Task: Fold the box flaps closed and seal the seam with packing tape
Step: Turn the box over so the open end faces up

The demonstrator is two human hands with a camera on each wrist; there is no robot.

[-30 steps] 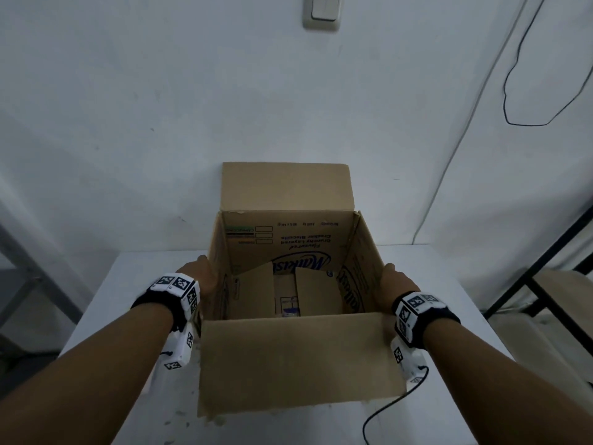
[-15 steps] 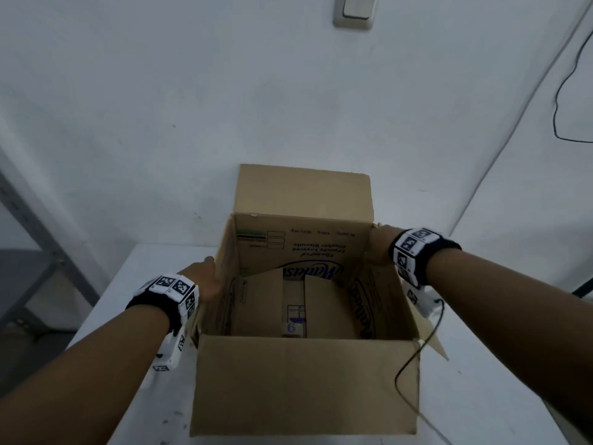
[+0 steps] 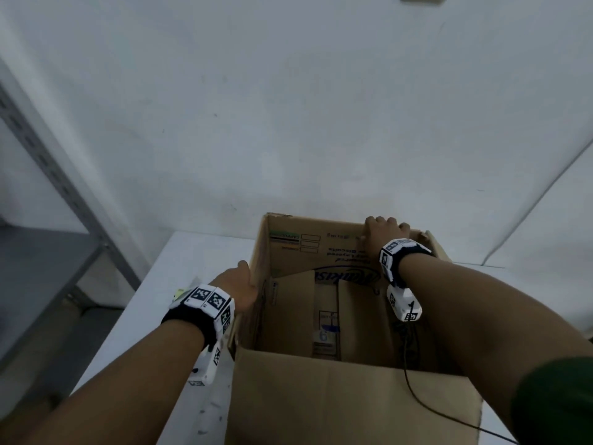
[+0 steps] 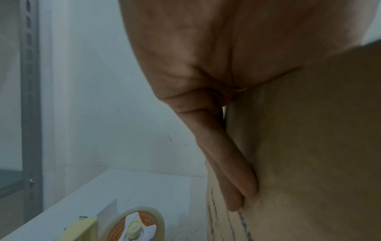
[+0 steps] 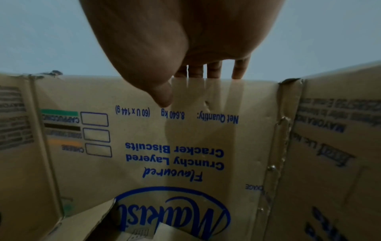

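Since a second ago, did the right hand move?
Yes. The right hand went from the box's right side wall to the far wall of the cardboard box, where its fingers hook over the top edge.

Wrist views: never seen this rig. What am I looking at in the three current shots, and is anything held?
There is no robot here. A person works bare-handed, with a marker band and a small camera strapped to each wrist.

The head view comes from a camera worn on the head and looks down at both arms. Each wrist view looks along one hand from very close.

A cardboard box stands open on a white table, and its near flap is not folded shut. The left wrist view shows a tape dispenser on the table beside the box.

The left hand holds nothing. Its straight fingers lie flat against the outside of the box's left wall. The right hand grips the top edge of the far wall, with the fingers over the edge and the thumb inside.
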